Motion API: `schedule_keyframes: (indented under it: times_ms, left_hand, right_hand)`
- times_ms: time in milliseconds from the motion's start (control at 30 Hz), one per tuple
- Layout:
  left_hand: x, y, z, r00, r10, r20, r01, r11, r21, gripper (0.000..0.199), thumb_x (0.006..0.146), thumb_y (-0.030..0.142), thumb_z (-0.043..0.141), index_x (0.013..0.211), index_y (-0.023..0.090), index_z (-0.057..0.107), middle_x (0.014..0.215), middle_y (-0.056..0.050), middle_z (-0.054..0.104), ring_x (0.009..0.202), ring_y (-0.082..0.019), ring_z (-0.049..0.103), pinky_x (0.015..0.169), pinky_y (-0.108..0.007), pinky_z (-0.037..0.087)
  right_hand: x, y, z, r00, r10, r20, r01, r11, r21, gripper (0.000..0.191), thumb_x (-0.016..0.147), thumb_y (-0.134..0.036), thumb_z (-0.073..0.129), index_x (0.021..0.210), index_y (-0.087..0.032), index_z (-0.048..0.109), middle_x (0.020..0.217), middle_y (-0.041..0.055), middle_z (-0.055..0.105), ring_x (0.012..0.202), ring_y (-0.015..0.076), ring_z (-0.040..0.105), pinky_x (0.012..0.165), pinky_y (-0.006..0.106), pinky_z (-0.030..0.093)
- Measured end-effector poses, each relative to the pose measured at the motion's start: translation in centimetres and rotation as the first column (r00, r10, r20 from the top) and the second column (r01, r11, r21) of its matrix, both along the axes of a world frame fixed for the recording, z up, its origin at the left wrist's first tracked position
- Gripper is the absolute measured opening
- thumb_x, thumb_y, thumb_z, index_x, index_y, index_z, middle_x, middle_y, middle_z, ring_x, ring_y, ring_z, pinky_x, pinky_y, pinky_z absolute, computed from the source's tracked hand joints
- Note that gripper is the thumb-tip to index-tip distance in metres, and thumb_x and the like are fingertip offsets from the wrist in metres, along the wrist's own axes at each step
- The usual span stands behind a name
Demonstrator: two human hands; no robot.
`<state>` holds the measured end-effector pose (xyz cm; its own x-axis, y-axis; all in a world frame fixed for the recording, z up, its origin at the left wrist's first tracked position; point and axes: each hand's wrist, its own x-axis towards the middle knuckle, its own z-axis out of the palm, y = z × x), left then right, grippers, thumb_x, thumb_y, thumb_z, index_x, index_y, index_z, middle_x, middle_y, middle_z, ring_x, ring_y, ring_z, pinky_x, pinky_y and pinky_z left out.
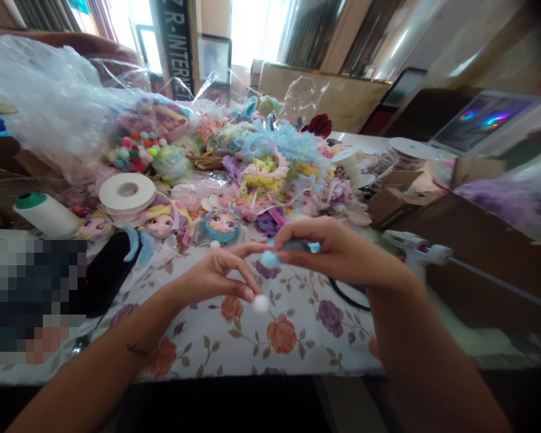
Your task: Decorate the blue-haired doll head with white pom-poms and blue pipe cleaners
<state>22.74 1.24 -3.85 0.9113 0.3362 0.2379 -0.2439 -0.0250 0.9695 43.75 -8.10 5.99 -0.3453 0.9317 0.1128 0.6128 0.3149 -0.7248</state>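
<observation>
From tbl [198, 355] ctr: pompom [260, 304] in L hand [220, 273] at approx. 6; R hand [338, 246] at 1–2 w/ small pc [270, 258], prob. soft, too blurred to be sure. Trim heap [270, 162] at 12, behind doll face [223, 225]. Spool [127, 192] at 10, thread cone [49, 213] L of it, plastic bag [49, 102] behind both. Glue gun [415, 246] at 3, open box [401, 195] at 2.

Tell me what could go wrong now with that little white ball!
The left hand holds the little white ball just by its fingertips, so it might slip and roll across the flowery tablecloth. The glue gun lies near the right hand, which could bump it. If it's hot, which I can't tell, that might burn.
</observation>
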Motion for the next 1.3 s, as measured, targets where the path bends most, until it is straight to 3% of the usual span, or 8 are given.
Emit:
schedule_keyframes:
  times_ms: [133, 267, 567, 867, 1100, 1133, 1233, 1300]
  left_hand:
    - [-0.1, -0.3, 0.3, 0.987, -0.122, -0.103, 0.113, 0.99, -0.087, 0.009, 0.07, 0.025, 0.082, 0.079, 0.023, 0.08, 0.096, -0.006, 0.068, 0.092, -0.02, 0.065, 0.085, -0.031, 0.054]
    - [-0.3, 0.1, 0.4, 0.958, -0.17, -0.229, 0.145, 0.982, -0.121, 0.012, 0.07, 0.025, 0.081, 0.079, 0.019, 0.079, 0.084, -0.004, 0.064, 0.072, -0.013, 0.063, 0.063, -0.023, 0.054]
    - [-1.1, 2.0, -0.2, 0.79, -0.287, -0.541, 0.176, 0.953, -0.248, 0.014, 0.067, 0.029, 0.082, 0.075, 0.018, 0.076, 0.071, -0.003, 0.074, 0.062, -0.014, 0.068, 0.063, -0.023, 0.053]
    - [-1.3, 2.7, 0.3, 0.851, 0.076, -0.52, -0.114, 0.993, -0.042, 0.017, 0.067, 0.035, 0.08, 0.074, 0.019, 0.077, 0.069, -0.004, 0.072, 0.06, -0.012, 0.06, 0.058, -0.022, 0.047]
    - [-0.6, 2.6, -0.4, 0.814, 0.487, -0.317, -0.569, 0.778, -0.266, 0.025, 0.061, 0.035, 0.086, 0.073, 0.017, 0.075, 0.081, -0.004, 0.071, 0.072, -0.012, 0.063, 0.067, -0.022, 0.052]
    - [-0.5, 2.6, -0.4, 0.808, 0.509, -0.296, -0.586, 0.749, -0.309, 0.026, 0.06, 0.035, 0.086, 0.073, 0.017, 0.074, 0.084, -0.004, 0.072, 0.075, -0.012, 0.064, 0.07, -0.022, 0.053]
    - [-0.4, 2.7, -0.3, 0.814, 0.519, -0.26, -0.58, 0.714, -0.391, 0.027, 0.059, 0.034, 0.087, 0.073, 0.016, 0.072, 0.084, -0.002, 0.071, 0.078, -0.012, 0.064, 0.075, -0.023, 0.054]
    - [-0.4, 2.8, -0.3, 0.819, 0.517, -0.248, -0.572, 0.71, -0.411, 0.027, 0.059, 0.032, 0.088, 0.071, 0.015, 0.07, 0.083, -0.002, 0.071, 0.078, -0.011, 0.064, 0.076, -0.024, 0.055]
  right_hand:
    - [0.1, 0.0, -0.9, 0.994, -0.017, 0.11, 0.016, 1.0, 0.01, 0.019, 0.091, -0.034, 0.058, 0.085, -0.017, 0.065, 0.07, -0.0005, 0.06, 0.062, 0.0102, 0.05, 0.058, 0.021, 0.039]
    - [3.3, -0.4, -1.2, 0.977, -0.19, 0.099, 0.186, 0.981, 0.05, 0.026, 0.088, -0.042, 0.06, 0.081, -0.017, 0.065, 0.068, -0.0002, 0.058, 0.06, 0.0112, 0.049, 0.056, 0.022, 0.04]
    - [7.0, -0.1, -4.6, 0.771, -0.422, 0.477, 0.452, 0.89, 0.057, 0.019, 0.083, -0.034, 0.059, 0.078, -0.02, 0.07, 0.067, 0.0019, 0.067, 0.061, 0.0163, 0.058, 0.058, 0.026, 0.041]
    - [7.6, -0.6, -7.2, 0.788, -0.483, 0.382, 0.514, 0.857, 0.022, 0.018, 0.08, -0.037, 0.063, 0.081, -0.023, 0.074, 0.076, 0.0005, 0.074, 0.066, 0.019, 0.066, 0.058, 0.027, 0.046]
    - [5.8, -1.4, -6.0, 0.567, -0.809, 0.154, 0.66, 0.558, 0.503, 0.019, 0.084, -0.033, 0.063, 0.077, -0.018, 0.073, 0.069, 0.006, 0.072, 0.064, 0.0206, 0.065, 0.061, 0.031, 0.046]
    - [5.0, -1.3, -6.0, 0.632, -0.767, 0.112, 0.637, 0.596, 0.489, 0.017, 0.085, -0.032, 0.064, 0.077, -0.018, 0.072, 0.07, 0.0057, 0.072, 0.064, 0.0197, 0.065, 0.062, 0.03, 0.047]
    - [1.8, -0.7, -6.3, 0.923, -0.372, 0.102, 0.34, 0.909, 0.24, 0.009, 0.084, -0.025, 0.066, 0.082, -0.019, 0.072, 0.081, 0.0041, 0.072, 0.072, 0.0169, 0.065, 0.067, 0.027, 0.05]
    - [0.0, -0.2, -7.0, 0.978, -0.104, 0.179, 0.094, 0.993, 0.068, 0.006, 0.082, -0.018, 0.068, 0.085, -0.02, 0.073, 0.089, 0.0045, 0.071, 0.081, 0.0171, 0.065, 0.072, 0.027, 0.05]
